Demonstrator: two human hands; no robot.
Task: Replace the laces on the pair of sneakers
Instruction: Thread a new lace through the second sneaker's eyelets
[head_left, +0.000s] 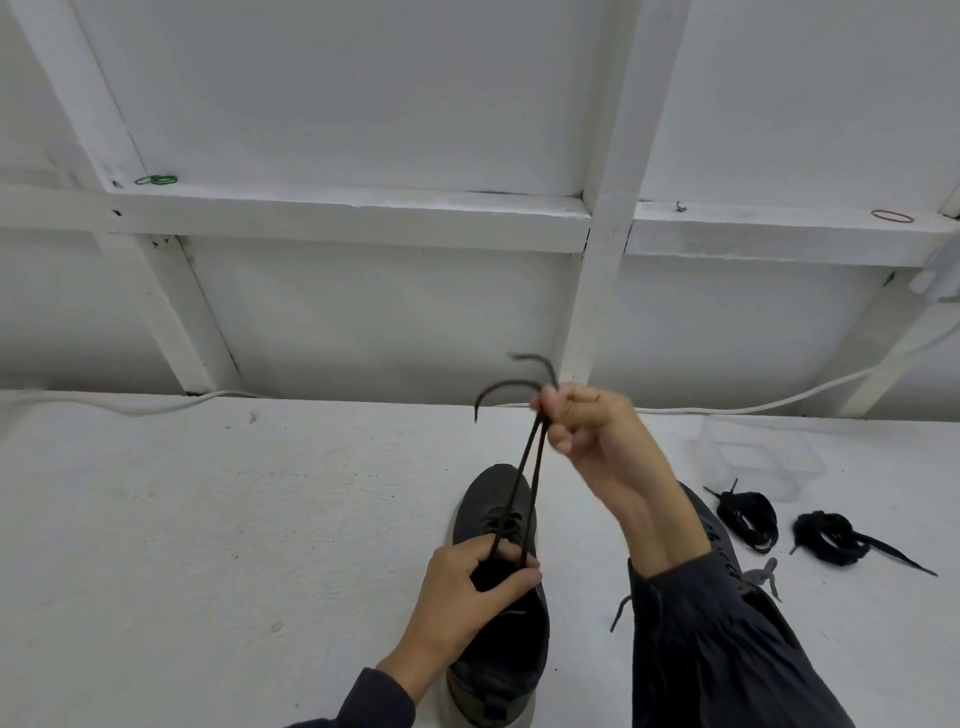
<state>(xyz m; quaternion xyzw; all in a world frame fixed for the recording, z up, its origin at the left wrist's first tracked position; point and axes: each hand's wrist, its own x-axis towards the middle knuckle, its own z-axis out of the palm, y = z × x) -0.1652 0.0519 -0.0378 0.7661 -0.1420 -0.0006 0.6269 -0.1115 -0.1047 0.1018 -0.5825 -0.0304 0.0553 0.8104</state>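
A dark grey sneaker (498, 613) sits on a white table (208, 545), just right of centre and close to the person. Its long axis runs away from the viewer, toe pointing to the far wall, heel nearest and partly cut off by the frame's bottom edge.

The left hand (467, 587) rests on the sneaker's collar, fingers curled over the opening and pressing it down.

The right hand (587, 431) is raised above the toe, fingers pinched closed around both strands of a dark lace (524, 483). The two strands rise taut and nearly parallel from the eyelets to that hand, leaning slightly right. Two short loose ends curl out past the fingers.

A second sneaker (719, 540) lies to the right, mostly hidden behind the right forearm and dark sleeve; its direction cannot be told.

Further right, two bundles of black laces (748, 519) lie on the table, near a clear plastic tub (758, 454).

A white cable (831, 387) runs along the wall.
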